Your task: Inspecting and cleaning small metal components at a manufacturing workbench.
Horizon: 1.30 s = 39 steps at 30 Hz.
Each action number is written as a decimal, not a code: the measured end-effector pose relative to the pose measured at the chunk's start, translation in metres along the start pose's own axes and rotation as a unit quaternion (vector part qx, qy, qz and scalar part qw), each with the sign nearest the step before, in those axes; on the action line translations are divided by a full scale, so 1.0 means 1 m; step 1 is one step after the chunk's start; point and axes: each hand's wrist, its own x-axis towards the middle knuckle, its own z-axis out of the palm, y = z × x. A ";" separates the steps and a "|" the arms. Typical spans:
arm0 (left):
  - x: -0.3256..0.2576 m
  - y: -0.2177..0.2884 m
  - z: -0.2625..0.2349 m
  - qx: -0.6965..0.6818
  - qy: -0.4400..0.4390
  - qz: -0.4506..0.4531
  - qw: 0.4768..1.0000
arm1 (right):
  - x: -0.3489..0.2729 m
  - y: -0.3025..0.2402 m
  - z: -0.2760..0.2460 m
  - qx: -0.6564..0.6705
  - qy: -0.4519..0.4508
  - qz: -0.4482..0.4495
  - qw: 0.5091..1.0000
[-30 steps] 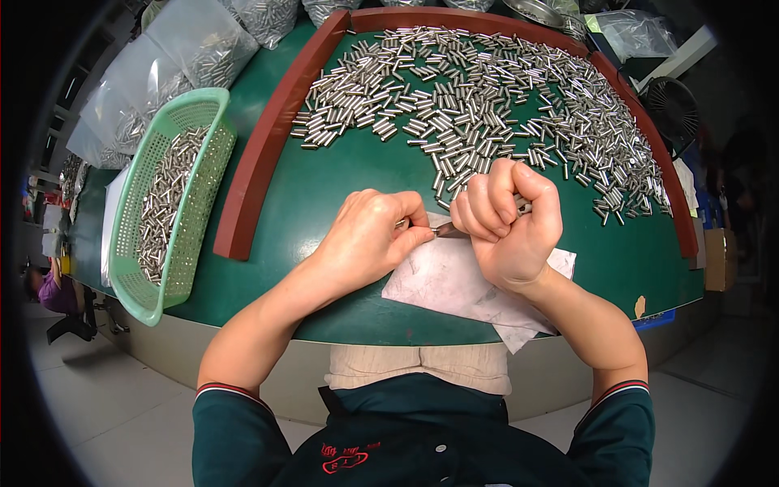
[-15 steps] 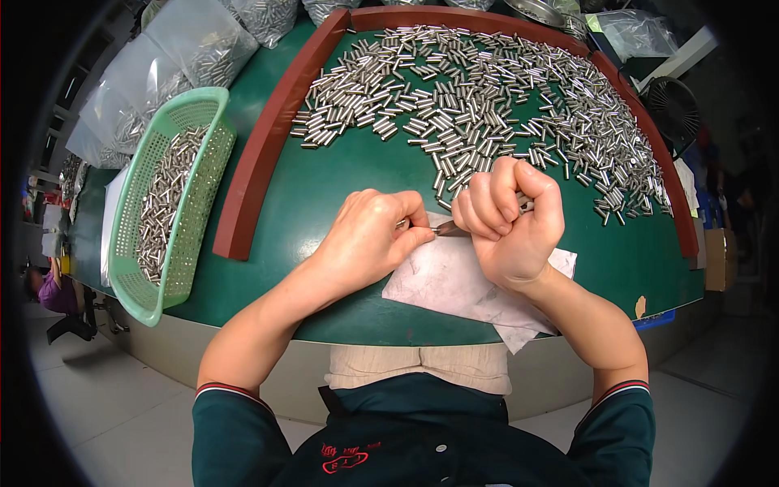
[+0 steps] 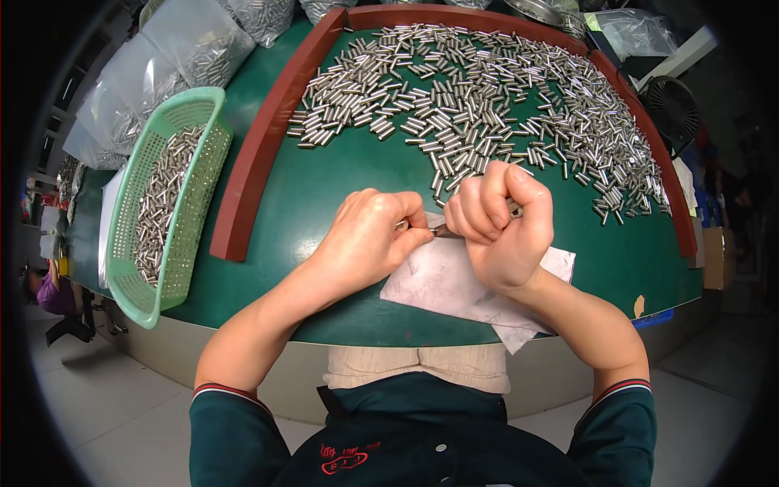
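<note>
My left hand [image 3: 369, 231] is closed in a pinch, with a small metal cylinder [image 3: 402, 226] mostly hidden between thumb and fingers. My right hand [image 3: 503, 223] is wrapped round a slim tool with a narrow metal tip [image 3: 443, 232]. That tip reaches left to my left thumb and forefinger; the handle is hidden in my fist, so its exact kind does not show. Beneath both hands lies a stained whitish cloth [image 3: 430, 280] on the green tabletop [image 3: 312, 199]. Many short, shiny metal cylinders [image 3: 466, 105] are spread beyond my hands.
A dark red raised border [image 3: 258, 166] frames the spread cylinders. At the left stands a pale green perforated basket [image 3: 213, 142] holding more of them. Clear plastic bags [image 3: 191, 40] of metal parts line the back left. A small black fan [image 3: 672, 114] is at the right.
My right fist has shifted slightly left and turned a little, still gripping the tool. The left hand keeps its pinch in nearly the same place.
</note>
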 end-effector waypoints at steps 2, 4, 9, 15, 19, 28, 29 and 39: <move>0.000 0.000 0.000 -0.004 0.001 0.006 1.000 | -0.001 0.001 0.001 -0.022 -0.018 -0.006 1.000; 0.001 0.000 0.001 -0.010 0.000 0.009 1.000 | -0.001 0.001 0.001 -0.026 -0.011 -0.008 1.000; 0.002 0.001 0.000 -0.013 -0.005 0.008 1.000 | -0.001 0.002 0.003 0.006 0.006 -0.009 1.000; 0.003 0.003 -0.001 -0.026 -0.002 0.009 1.000 | 0.002 0.004 0.000 0.015 0.017 -0.011 1.000; 0.002 -0.004 -0.003 -0.081 0.008 -0.004 0.997 | -0.006 0.006 0.000 -0.024 -0.031 -0.044 0.998; 0.010 -0.034 -0.028 -0.689 -0.069 -0.090 0.716 | -0.005 0.003 -0.001 -0.003 -0.029 -0.012 1.000; 0.010 -0.034 -0.028 -0.705 -0.062 -0.092 0.701 | -0.004 0.003 -0.001 -0.004 -0.032 -0.011 0.999; 0.021 -0.029 -0.008 -0.098 0.241 0.062 0.964 | -0.004 0.001 0.000 -0.015 -0.033 -0.014 0.999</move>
